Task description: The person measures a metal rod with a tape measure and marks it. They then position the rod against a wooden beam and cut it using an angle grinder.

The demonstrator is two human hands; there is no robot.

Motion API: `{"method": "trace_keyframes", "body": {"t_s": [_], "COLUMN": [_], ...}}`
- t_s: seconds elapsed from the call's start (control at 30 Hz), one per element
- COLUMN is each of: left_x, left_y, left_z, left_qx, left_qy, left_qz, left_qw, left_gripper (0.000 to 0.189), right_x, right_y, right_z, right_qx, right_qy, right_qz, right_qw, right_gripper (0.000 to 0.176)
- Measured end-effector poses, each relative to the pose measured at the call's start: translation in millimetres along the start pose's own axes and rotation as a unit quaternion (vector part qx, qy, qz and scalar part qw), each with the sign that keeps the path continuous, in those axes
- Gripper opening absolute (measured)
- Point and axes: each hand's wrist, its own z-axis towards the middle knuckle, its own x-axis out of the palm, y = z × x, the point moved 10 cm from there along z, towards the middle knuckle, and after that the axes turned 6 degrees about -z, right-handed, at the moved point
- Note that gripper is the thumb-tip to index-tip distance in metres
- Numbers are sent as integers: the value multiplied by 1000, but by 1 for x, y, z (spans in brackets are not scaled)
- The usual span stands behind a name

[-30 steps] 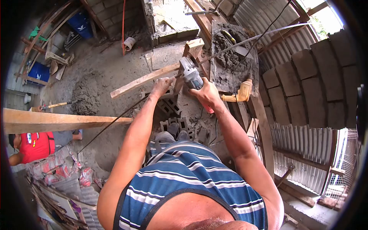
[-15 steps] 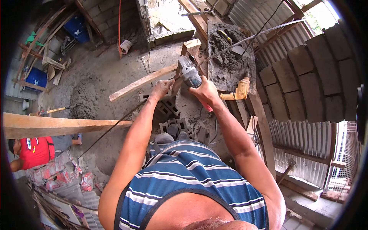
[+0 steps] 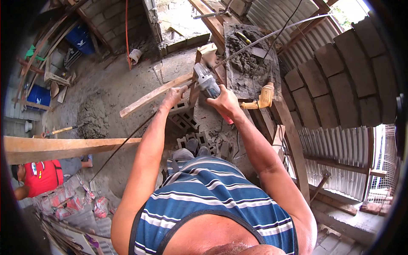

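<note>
My right hand [image 3: 225,102] is wrapped round the grey and red body of an angle grinder [image 3: 208,85], whose head points up and away from me. My left hand [image 3: 173,97] is closed on a thin dark rod [image 3: 123,144] that runs down to the left. Just beyond the left hand lies a wooden strip [image 3: 155,94], its far end near an upright timber [image 3: 193,91]. The grinder's head is beside that timber. Its disc is hard to make out.
A mortar board [image 3: 274,76] with wet mortar and a trowel is at the upper right, a yellow drill [image 3: 265,97] at its edge. Hollow blocks [image 3: 185,119] lie near my feet. A person in red [image 3: 42,176] is at the lower left, past a long beam [image 3: 72,146].
The view has shifted slightly, so the surroundings sit a little differently in the frame. Both hands keep their holds, and the grinder stays close to the timber.
</note>
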Motion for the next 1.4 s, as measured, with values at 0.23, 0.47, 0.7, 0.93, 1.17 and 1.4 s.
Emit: {"method": "trace_keyframes", "body": {"t_s": [0.23, 0.47, 0.7, 0.93, 1.17, 1.4], "left_x": [-2, -25, -39, -40, -37, -33], "left_y": [-7, -13, -39, -20, -27, -20], "left_z": [-1, 19, 3, 19, 14, 20], "left_qx": [24, 91, 118, 66, 61, 84], "left_qy": [0, -28, -49, -56, -54, -33], "left_qz": [4, 21, 17, 88, 77, 67], "left_qw": [1000, 995, 992, 992, 994, 994], "left_gripper": [69, 67, 68, 80, 76, 77], "right_x": [-5, -9, -7, -19, -16, -17], "right_y": [3, 7, 9, 30, 47, 50], "right_z": [-1, 1, 0, 7, 14, 16], "right_qx": [2, -4, -3, -26, -35, -26], "right_qy": [8, -8, 1, -1, -11, -7], "right_qz": [6, 23, 31, 17, 13, 1], "right_qw": [1000, 1000, 1000, 1000, 999, 1000], "right_gripper": [80, 79, 83, 80, 71, 71]}}
